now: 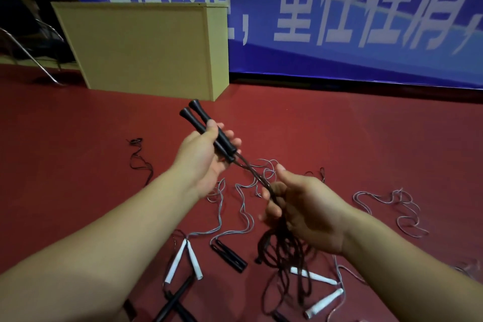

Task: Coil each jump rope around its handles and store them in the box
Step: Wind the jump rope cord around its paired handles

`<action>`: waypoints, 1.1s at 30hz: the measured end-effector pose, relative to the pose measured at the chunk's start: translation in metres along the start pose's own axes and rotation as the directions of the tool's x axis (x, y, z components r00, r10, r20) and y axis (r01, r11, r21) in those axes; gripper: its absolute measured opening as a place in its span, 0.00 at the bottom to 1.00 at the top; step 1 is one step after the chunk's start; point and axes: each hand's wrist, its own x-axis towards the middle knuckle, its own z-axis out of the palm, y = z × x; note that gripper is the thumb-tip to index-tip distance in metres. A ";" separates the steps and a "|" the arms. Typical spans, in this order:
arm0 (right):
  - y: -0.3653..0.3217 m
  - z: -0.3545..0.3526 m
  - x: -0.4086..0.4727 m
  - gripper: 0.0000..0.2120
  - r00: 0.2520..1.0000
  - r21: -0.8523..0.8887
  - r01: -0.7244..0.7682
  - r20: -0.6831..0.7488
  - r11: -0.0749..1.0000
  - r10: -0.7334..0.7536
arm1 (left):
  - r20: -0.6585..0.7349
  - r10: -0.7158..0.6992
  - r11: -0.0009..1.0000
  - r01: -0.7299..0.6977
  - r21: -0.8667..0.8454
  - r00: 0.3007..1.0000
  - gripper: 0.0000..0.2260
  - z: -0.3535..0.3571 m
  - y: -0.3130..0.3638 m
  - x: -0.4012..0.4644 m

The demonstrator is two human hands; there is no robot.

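My left hand (206, 157) grips two black jump-rope handles (209, 129) side by side, their flared ends pointing up and away. The dark rope (254, 174) runs from the handles down to my right hand (300, 206), whose fingers curl round it; the rest hangs in loose loops (287, 264) below. On the red floor lie more ropes: white handles (183, 260) with grey cord, black handles (228, 256), another white pair (321, 290) and crossed black handles (175, 300) at the bottom.
A tall pale-yellow box (146, 47) stands on the floor ahead, against a blue banner (339, 13). A metal chair frame (31, 57) is at the far left. Loose grey cord (392, 206) lies to the right, thin dark cord (138, 159) to the left.
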 end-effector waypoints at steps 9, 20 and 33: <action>0.002 0.001 -0.003 0.06 0.986 -0.111 0.021 0.168 0.994 -0.002 | -0.184 0.303 0.932 -0.250 0.263 0.935 0.08 -0.037 0.016 0.033; 0.000 -0.020 0.000 0.10 0.980 -0.079 0.150 -0.122 0.985 -0.159 | 0.440 0.191 0.365 -0.480 0.798 0.877 0.09 -0.059 -0.001 0.026; -0.001 -0.010 -0.005 0.21 0.865 -0.671 0.230 -0.190 0.705 -0.464 | 0.517 -0.398 0.432 -0.342 0.834 0.758 0.11 -0.029 -0.019 -0.027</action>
